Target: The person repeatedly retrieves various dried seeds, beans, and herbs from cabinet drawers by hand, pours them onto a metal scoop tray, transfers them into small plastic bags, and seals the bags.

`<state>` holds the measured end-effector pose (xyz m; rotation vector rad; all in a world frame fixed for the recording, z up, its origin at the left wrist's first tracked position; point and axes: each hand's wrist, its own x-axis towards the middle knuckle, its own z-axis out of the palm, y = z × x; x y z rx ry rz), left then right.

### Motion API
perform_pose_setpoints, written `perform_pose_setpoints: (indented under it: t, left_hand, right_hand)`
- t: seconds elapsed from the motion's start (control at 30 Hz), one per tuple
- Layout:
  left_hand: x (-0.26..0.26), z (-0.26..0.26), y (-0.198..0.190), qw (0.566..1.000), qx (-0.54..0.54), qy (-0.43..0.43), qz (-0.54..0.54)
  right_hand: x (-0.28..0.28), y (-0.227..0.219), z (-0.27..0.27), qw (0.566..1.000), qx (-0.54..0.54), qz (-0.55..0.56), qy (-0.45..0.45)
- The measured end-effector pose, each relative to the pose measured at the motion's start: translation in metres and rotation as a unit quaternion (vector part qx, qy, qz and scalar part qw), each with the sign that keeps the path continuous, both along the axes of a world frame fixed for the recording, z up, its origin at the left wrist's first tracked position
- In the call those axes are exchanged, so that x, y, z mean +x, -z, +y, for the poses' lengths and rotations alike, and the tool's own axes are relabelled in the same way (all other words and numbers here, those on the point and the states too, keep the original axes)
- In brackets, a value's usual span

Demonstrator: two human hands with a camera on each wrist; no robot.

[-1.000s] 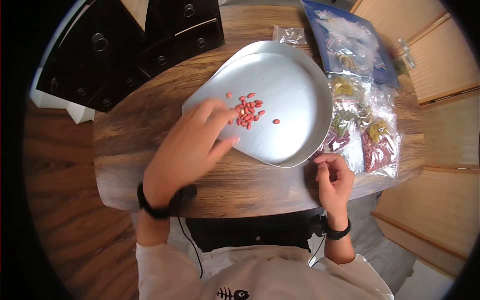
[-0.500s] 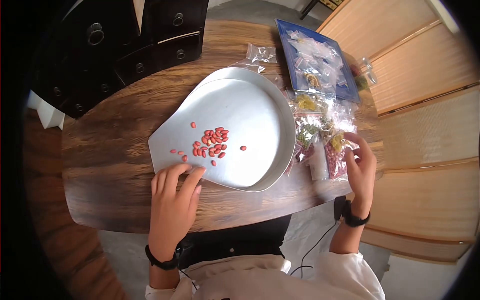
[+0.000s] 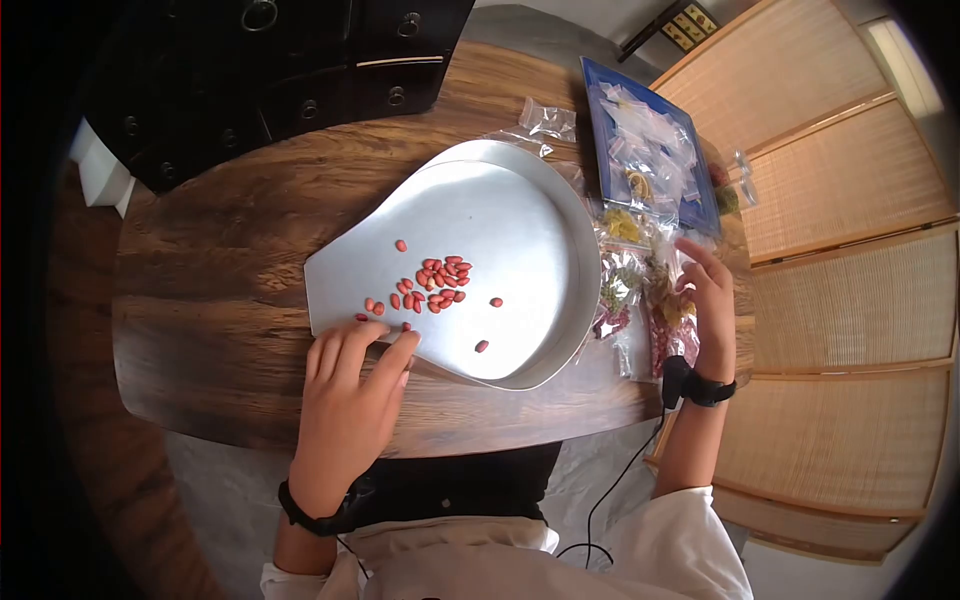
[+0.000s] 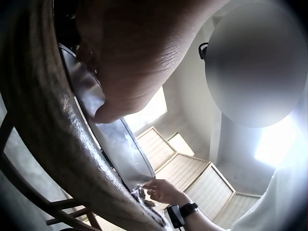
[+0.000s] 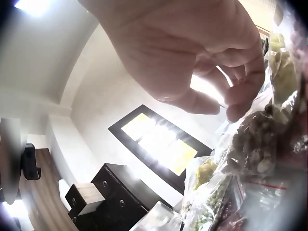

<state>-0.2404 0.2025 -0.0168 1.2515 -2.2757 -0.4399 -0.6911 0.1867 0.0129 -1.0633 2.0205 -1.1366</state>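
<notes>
A grey metal pan (image 3: 520, 220) with one flared end lies on the wooden table, holding red peanuts (image 3: 440, 272), most in a loose cluster near the flared end. The left hand (image 3: 350, 415) rests with bent, relaxed fingers at the pan's near edge, its fingertips beside a few peanuts. Over the plastic bags at the right is the right hand (image 3: 708, 300), fingers loosely bent. In the right wrist view that hand (image 5: 192, 57) has thumb and fingertips at the top of a clear bag of brownish pieces (image 5: 252, 139); whether it pinches the plastic is unclear.
A blue tray (image 3: 600, 150) of small clear packets stands at the back right. Bags with yellow, green and red contents lie between it and the front edge. An empty-looking clear bag (image 3: 548, 120) is behind the pan. A black drawer cabinet (image 3: 290, 70) stands back left; glass jars (image 3: 742, 180) far right.
The left hand moved from above the peanuts to the pan's near edge. The right hand went from beside the pan to the bags. Some peanuts are spread differently, one now near the pan's front.
</notes>
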Motion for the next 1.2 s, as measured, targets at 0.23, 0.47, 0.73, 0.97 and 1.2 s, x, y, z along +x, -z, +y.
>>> perform_pose_setpoints:
  t: [0.23,0.47,0.73,0.97,1.2]
  left_hand:
    - [-0.001,0.001,0.001,1.0,-0.001,0.004,-0.009]
    - [0.012,-0.001,-0.004,0.999,0.007,0.003,0.036]
    - [0.036,0.016,0.009,0.982,-0.03,-0.104,0.155]
    - [0.026,0.026,0.026,0.975,-0.013,-0.069,0.213]
    - [0.023,0.026,0.027,0.978,0.019,-0.036,0.204]
  right_hand:
    - [-0.002,-0.004,0.012,0.998,0.012,0.004,-0.058]
    - [-0.056,0.022,0.018,0.973,0.046,0.225,0.03]
    - [-0.073,0.029,-0.002,0.932,0.096,0.349,0.016]
    - [-0.07,0.016,0.007,0.911,-0.032,0.403,0.08]
    - [0.111,-0.031,0.068,0.945,-0.264,0.173,0.087]
